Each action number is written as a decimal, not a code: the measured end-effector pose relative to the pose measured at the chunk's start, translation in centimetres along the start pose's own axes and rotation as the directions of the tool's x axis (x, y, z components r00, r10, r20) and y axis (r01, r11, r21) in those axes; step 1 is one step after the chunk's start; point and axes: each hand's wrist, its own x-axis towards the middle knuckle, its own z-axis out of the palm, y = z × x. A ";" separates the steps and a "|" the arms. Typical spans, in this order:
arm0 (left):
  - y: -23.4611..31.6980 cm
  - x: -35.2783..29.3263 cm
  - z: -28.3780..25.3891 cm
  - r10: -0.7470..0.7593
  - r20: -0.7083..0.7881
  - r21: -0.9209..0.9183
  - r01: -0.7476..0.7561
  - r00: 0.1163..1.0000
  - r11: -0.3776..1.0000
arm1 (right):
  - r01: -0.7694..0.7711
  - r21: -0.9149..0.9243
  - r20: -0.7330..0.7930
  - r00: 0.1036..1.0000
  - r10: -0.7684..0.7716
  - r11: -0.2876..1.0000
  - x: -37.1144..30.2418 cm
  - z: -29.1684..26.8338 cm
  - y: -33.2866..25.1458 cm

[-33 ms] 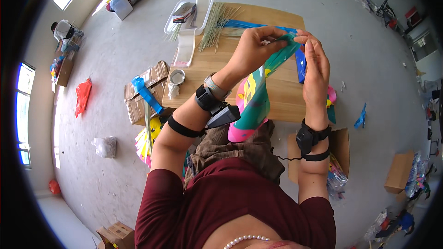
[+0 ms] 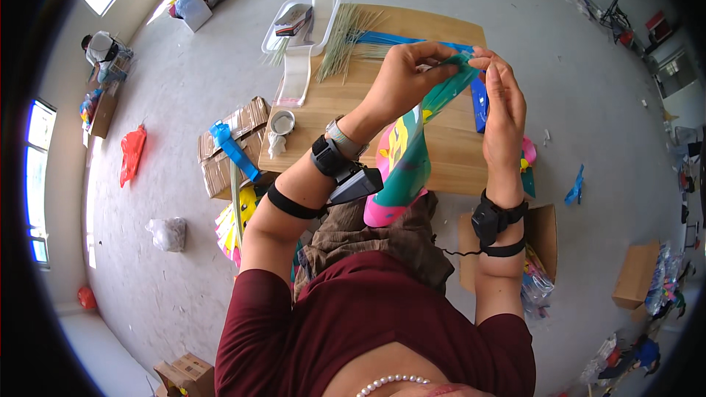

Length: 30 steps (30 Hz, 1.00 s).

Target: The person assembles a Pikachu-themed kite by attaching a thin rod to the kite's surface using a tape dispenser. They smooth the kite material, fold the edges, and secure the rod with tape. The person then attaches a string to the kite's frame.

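Note:
A limp, thin sheet printed in teal, yellow and pink hangs in front of my lap, over the table's near edge. Its upper end is gathered into a narrow teal strip. My left hand pinches that strip between thumb and fingers. At the very end of the strip, the fingertips of my right hand are closed together on it, while its palm faces left. Fingers cover part of the gathered end, so its exact shape there is hidden.
On the wooden table lie thin pale sticks, blue strips, a tape roll and a white tray holding a small box. Cardboard boxes stand left and right of my legs.

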 end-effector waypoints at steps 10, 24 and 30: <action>-0.2 0.2 -0.3 0.027 0.006 -0.005 -0.027 1.000 1.000 | 0.046 -0.037 0.005 0.999 -0.046 0.998 0.4 0.0 0.9; -0.7 0.7 0.3 0.044 -0.092 -0.016 -0.045 0.995 0.999 | 0.118 -0.090 0.012 0.993 -0.117 0.989 0.5 0.4 0.8; -0.5 0.7 0.3 0.049 -0.088 -0.002 -0.050 0.995 0.999 | 0.221 -0.251 -0.003 0.973 -0.229 0.942 0.5 0.3 1.1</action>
